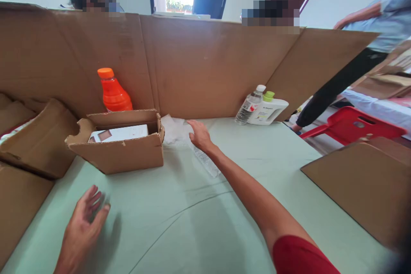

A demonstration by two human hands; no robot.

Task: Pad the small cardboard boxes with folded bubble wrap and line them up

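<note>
My left hand (85, 220) hovers over the near left of the green cloth, palm turned inward, fingers apart and holding nothing. My right hand (199, 135) is stretched out over the crumpled clear plastic wrap (175, 130); its thumb and index finger stand apart, and the other fingers are partly hidden. Whether it touches the plastic I cannot tell. Under the right wrist runs a strip of bubble wrap (208, 163). Left of this hand, an open cardboard box (128, 156) holds a white carton (125, 133).
A cardboard screen (205, 64) closes off the back. Before it stand an orange bottle (114, 94), a clear water bottle (250, 106) and a white jug (268, 111) with a green cap. Cardboard boxes (41, 137) crowd the left; a cardboard flap (356, 180) and red chair (356, 124) lie right.
</note>
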